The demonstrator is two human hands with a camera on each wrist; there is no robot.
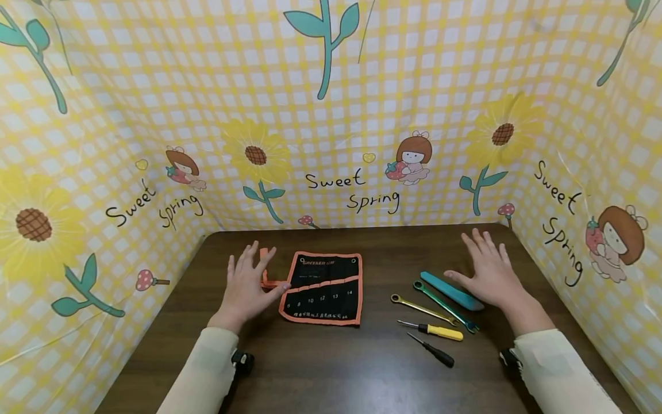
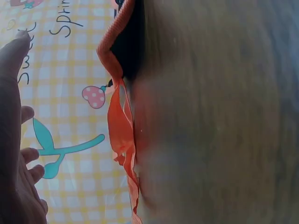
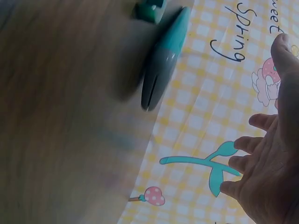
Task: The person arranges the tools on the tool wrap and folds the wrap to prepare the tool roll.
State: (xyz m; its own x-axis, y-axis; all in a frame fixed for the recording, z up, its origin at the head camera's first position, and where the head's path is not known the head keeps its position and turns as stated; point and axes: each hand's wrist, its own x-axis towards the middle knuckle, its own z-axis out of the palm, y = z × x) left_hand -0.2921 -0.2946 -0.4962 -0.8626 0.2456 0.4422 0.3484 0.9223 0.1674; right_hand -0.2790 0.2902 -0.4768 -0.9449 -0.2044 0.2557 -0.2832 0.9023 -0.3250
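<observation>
My left hand (image 1: 248, 287) has its fingers spread, thumb overlapping the left edge of a black tool pouch (image 1: 331, 273) with orange trim and numbered pockets. An orange strap (image 2: 122, 126) trails from the pouch in the left wrist view. On the other side, my right hand (image 1: 488, 273) holds nothing, its fingers also spread, right by a slim teal-and-grey tool (image 3: 166, 60) with a slit in its tapered end. Left of that tool lie a green wrench (image 1: 439, 302) and a gold wrench (image 1: 424, 309). Nearer me are a yellow-handled screwdriver (image 1: 443, 332) and a smaller black-handled screwdriver (image 1: 438, 353).
Everything lies on a dark brown wooden table (image 1: 310, 374) with rounded far corners. A yellow checked cloth (image 1: 331, 126) printed with flowers and girls stands as a wall along the back and both sides. Black bands circle both sleeves at the wrists.
</observation>
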